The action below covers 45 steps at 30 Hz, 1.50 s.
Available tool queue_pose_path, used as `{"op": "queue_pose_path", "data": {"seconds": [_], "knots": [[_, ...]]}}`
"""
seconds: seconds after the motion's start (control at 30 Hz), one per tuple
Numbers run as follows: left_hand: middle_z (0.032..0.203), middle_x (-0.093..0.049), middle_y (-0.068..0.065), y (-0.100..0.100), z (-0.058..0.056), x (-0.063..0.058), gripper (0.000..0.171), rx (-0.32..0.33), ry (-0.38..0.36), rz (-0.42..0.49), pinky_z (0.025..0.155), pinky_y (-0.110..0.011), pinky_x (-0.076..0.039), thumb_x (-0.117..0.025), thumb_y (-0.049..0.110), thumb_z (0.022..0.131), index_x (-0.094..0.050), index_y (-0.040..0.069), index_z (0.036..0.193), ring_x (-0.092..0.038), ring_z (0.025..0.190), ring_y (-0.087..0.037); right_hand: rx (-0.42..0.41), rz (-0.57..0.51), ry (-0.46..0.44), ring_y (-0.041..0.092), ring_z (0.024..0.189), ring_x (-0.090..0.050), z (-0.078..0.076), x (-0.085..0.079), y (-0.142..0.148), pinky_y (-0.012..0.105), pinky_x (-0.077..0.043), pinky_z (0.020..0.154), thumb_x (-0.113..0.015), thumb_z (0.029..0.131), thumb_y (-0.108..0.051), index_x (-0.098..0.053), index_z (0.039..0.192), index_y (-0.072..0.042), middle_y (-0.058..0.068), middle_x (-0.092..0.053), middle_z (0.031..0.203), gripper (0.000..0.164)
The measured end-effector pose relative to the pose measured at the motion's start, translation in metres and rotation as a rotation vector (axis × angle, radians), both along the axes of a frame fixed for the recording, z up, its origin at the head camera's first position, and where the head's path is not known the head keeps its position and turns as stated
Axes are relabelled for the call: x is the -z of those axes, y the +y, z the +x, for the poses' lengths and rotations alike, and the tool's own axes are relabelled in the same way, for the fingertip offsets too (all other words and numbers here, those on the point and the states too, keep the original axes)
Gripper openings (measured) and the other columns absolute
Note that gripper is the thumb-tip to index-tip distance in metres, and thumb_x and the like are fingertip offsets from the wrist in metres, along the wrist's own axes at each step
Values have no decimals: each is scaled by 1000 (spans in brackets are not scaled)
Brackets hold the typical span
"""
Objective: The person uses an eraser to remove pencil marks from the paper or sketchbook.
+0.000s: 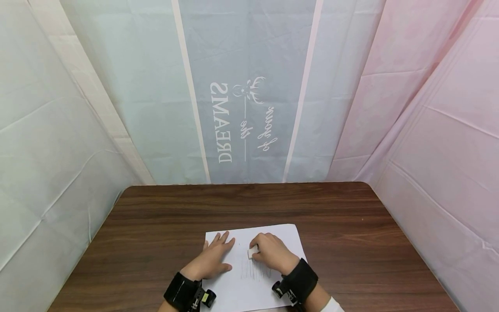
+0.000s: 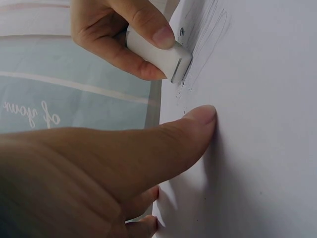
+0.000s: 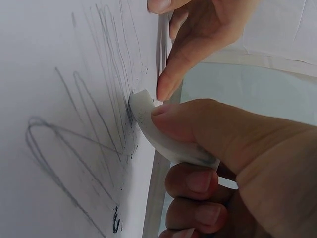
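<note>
A white sheet of paper (image 1: 234,294) lies on the table, with grey pencil scribbles (image 1: 255,271) across its middle. My right hand (image 1: 274,253) pinches a white eraser (image 3: 163,136) between thumb and curled fingers. One end of the eraser touches the paper at the top of the scribbled strokes, as the right wrist view shows. Dark crumbs lie around that end. My left hand (image 1: 212,260) rests on the left part of the sheet with fingers spread, holding nothing. In the left wrist view its thumb touches the paper just below the eraser.
The sheet lies at the near side of a dark brown wooden table (image 1: 156,225). Behind the table hangs a pale blue curtain (image 1: 257,52) with white lettering, and light fabric encloses both sides. Each wrist wears a black strap (image 1: 300,277) with a small camera.
</note>
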<state>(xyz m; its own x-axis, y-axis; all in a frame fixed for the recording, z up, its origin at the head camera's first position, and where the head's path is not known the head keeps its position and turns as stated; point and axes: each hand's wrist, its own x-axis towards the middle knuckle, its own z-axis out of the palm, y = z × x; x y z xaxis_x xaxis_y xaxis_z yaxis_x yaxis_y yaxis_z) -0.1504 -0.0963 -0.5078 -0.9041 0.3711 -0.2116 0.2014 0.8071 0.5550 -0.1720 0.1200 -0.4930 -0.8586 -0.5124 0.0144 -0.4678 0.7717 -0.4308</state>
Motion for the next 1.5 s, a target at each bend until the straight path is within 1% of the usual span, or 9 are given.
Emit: {"op": "queue_pose_path", "data": {"seconds": [0.33,0.57,0.77,1.0,1.23,1.5], "knots": [[164,-31,-24,1,0,0,71,-4,-1,-2,114,-79,-14,-81,17,84,-52,4,147,-20,154,-49,3,-9,-12,15,84,-71,1,-3,2,31,-58,72,-82,80,-8,-80,97,-7,7,-78,100,17],[164,-31,-24,1,0,1,71,-2,0,-4,114,-80,-14,-82,17,84,-52,4,147,-20,154,-49,3,-18,-13,11,79,-68,1,-2,2,29,-56,69,-81,79,-7,-80,96,-6,7,-78,99,17],[164,-31,-24,1,1,0,71,-3,0,-4,114,-80,-14,-82,17,84,-52,4,147,-20,154,-49,11,-14,-23,12,81,-68,1,-1,4,29,-57,71,-81,80,-8,-80,97,-6,7,-78,100,18],[164,-31,-24,2,1,-1,71,-6,0,-7,114,-79,-14,-82,17,84,-52,4,147,-20,154,-49,17,-24,-35,9,77,-64,1,-2,6,27,-54,67,-81,79,-7,-80,97,-5,8,-78,100,18],[164,-31,-24,2,1,0,71,-8,3,-11,114,-79,-14,-82,17,84,-52,4,147,-21,153,-49,18,-11,-26,10,78,-65,-1,-2,8,28,-55,68,-82,79,-8,-80,96,-5,9,-77,100,18],[164,-31,-24,2,0,0,71,-9,6,-8,114,-79,-14,-82,17,84,-52,3,147,-20,154,-49,33,-1,-34,7,73,-58,-3,-2,9,25,-51,65,-82,80,-9,-80,97,-5,9,-77,100,18]]}}
